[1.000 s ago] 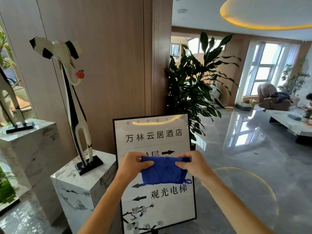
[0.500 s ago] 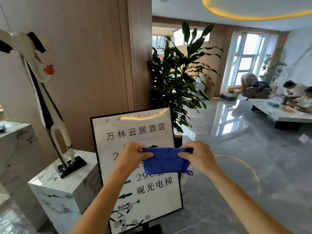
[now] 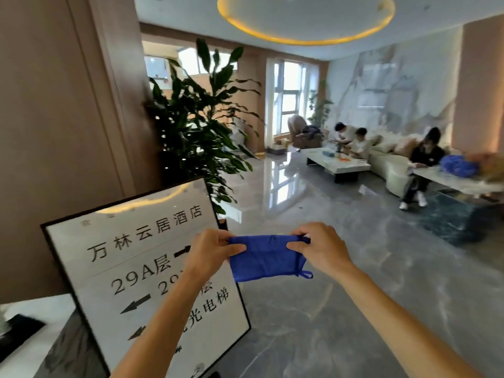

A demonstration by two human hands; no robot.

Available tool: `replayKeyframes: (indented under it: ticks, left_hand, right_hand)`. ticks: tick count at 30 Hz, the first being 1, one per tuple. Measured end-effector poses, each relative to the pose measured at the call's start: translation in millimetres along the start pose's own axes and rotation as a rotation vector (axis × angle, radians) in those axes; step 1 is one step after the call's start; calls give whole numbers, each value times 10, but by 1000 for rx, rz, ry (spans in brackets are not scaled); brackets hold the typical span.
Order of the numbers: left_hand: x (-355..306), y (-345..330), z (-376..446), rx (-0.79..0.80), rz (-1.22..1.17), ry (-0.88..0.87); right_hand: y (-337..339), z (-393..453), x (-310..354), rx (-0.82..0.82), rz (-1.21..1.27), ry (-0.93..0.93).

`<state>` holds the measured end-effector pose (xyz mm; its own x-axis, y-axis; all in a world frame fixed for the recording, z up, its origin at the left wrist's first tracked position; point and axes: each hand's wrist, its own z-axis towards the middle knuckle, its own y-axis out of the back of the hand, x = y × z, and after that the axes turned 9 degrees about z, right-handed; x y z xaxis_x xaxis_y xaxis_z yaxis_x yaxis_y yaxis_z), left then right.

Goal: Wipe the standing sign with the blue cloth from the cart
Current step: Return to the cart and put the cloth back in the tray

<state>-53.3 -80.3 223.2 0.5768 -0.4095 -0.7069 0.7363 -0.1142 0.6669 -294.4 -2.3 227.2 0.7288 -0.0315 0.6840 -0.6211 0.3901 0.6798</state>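
A folded blue cloth [image 3: 263, 257] with a small loop at its lower right corner is stretched between both hands at chest height. My left hand [image 3: 210, 251] pinches its left edge and my right hand [image 3: 320, 248] pinches its upper right edge. The standing sign [image 3: 131, 257], a white board in a black frame with black characters and arrows, stands at the lower left. My left forearm crosses in front of its right half. The cloth hangs to the right of the sign, off its face.
A marble pedestal [image 3: 35, 323] stands left of the sign against a wood-panelled wall. A tall potted plant [image 3: 196, 137] rises behind the sign. Polished grey floor stretches right toward low tables [image 3: 338, 163] and a sofa where three people [image 3: 425, 156] sit.
My view has swung to the right, so the sign has slid to the left of the frame. The cloth, once in front of the sign's face, is now beside its right edge.
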Motion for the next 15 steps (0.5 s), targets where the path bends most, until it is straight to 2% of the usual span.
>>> replayKeyframes:
  ticks: [7, 15]
  left_hand:
    - [-268, -415, -51, 179, -32, -113]
    - [-841, -1043, -518, 408, -77, -292]
  right_hand:
    - [383, -719, -221, -135, -70, -207]
    - [884, -1835, -506, -323, -129, -388]
